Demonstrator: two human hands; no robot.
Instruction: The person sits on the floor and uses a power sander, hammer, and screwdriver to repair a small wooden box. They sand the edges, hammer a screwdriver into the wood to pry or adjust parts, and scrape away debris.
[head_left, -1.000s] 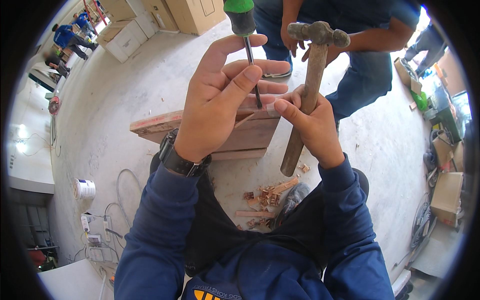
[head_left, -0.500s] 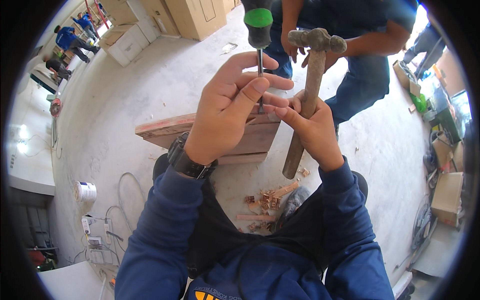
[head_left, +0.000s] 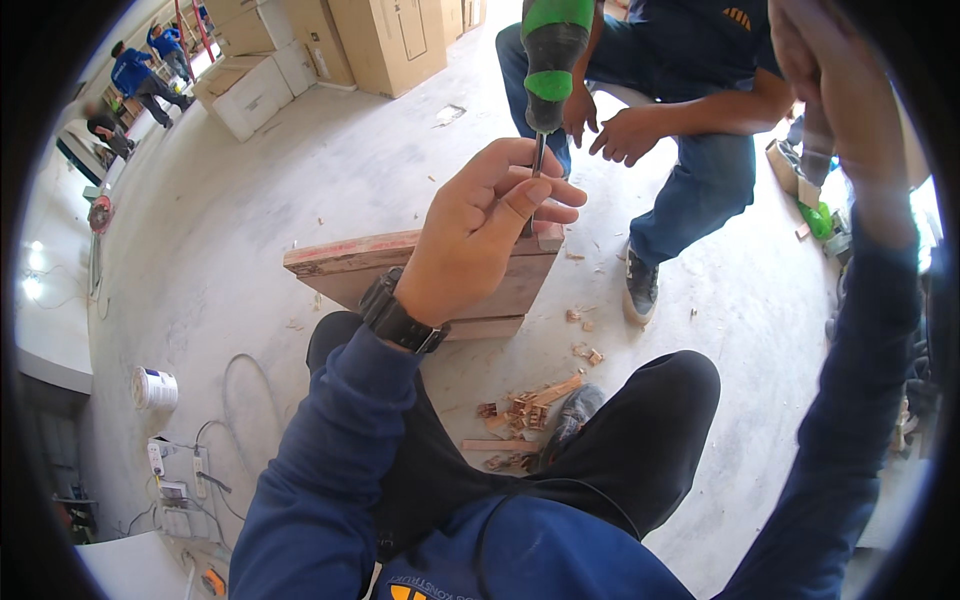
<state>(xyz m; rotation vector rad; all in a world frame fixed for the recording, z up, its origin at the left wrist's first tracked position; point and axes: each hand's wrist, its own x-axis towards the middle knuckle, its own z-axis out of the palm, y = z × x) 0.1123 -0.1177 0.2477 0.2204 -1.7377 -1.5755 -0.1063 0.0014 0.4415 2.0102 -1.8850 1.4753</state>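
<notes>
Left hand (head_left: 475, 235) on driver (head_left: 556, 55), right hand (head_left: 835, 85) up

Left hand: half closed, thumb and fingers lightly round the driver's metal shaft, below its green-and-black grip. Right hand: high at 2 o'clock, blurred, closed round what looks like a brown handle (head_left: 817, 140); far end not visible.

Timber piece (head_left: 505, 285): on the floor (head_left: 220, 280), 11 o'clock, close to centre. Driver stands near-upright at its right end. Fingers mask the tip, so can't confirm contact.

Step, my read: driver set like a chisel, right hand cocked for a blow. Next move calls for a steady shaft, a square hit on the grip's end, left fingers kept low.

Count:
- driver: 1
- brown handle: 1
- timber piece: 1, board total unclear
- wood scraps (head_left: 540, 408), 5 o'clock: one main heap, too jumbled to number
- white tub (head_left: 155, 388), 8–9 o'clock: 1
- co-worker (head_left: 690, 130), 1 o'clock: 1, both hands bare
- far workers (head_left: 135, 75), 10 o'clock: 3
</notes>
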